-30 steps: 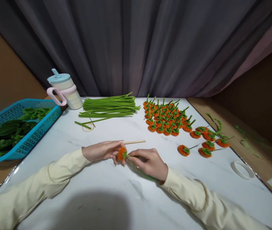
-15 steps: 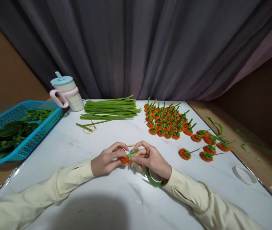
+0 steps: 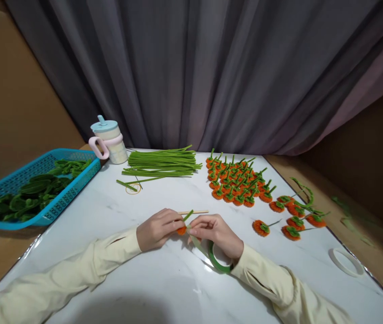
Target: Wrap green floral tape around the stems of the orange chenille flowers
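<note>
Between the fingertips of my left hand [image 3: 160, 229] is a small orange fuzzy pipe-cleaner persimmon [image 3: 181, 231], its green stem [image 3: 188, 215] pointing up to the right. Close beside it, my right hand [image 3: 221, 234] pinches the end of a green tape strip [image 3: 200, 246]. That strip runs down to a green tape roll [image 3: 213, 261], which stands by my right wrist. My right fingers partly hide where strip and stem meet. Just beyond both hands a thin wooden stick [image 3: 198, 212] lies on the table.
A bundle of green pipe cleaners [image 3: 164, 163] lies at the back. Finished-looking orange persimmons [image 3: 235, 182] stand grouped to its right, with several loose ones [image 3: 261, 227] nearer. A blue basket [image 3: 66, 204] of green leaves, a tumbler [image 3: 119, 153] and a white ring [image 3: 346, 262] sit around the edges.
My right fingers have moved from the stem down toward its base and the tape. The wooden stick now shows more beyond my hands. The view has shifted slightly.
</note>
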`<action>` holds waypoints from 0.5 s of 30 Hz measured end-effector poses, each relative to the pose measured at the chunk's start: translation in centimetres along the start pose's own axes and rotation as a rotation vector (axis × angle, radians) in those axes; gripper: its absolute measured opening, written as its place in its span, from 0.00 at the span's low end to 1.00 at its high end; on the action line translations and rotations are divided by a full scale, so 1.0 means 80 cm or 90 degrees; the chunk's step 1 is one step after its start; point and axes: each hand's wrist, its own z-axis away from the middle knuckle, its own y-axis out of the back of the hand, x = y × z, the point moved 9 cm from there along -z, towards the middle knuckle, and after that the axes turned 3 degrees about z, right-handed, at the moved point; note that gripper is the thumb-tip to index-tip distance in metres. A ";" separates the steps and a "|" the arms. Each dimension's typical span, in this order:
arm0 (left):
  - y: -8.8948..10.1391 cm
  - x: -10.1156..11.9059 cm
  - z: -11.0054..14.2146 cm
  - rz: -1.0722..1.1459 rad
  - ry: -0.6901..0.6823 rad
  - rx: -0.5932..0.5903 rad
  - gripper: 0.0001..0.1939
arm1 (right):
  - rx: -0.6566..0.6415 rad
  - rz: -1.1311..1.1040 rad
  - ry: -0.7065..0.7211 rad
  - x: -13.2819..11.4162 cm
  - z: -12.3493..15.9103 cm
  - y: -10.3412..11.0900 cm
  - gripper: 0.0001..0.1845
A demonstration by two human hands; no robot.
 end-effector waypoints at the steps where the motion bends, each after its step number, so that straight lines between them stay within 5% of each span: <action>1: -0.001 0.001 0.001 -0.004 -0.005 -0.004 0.16 | 0.008 0.002 0.011 -0.001 0.000 0.002 0.13; 15: -0.016 -0.002 0.004 0.028 -0.002 -0.107 0.14 | 0.086 0.080 0.034 -0.001 0.000 0.010 0.15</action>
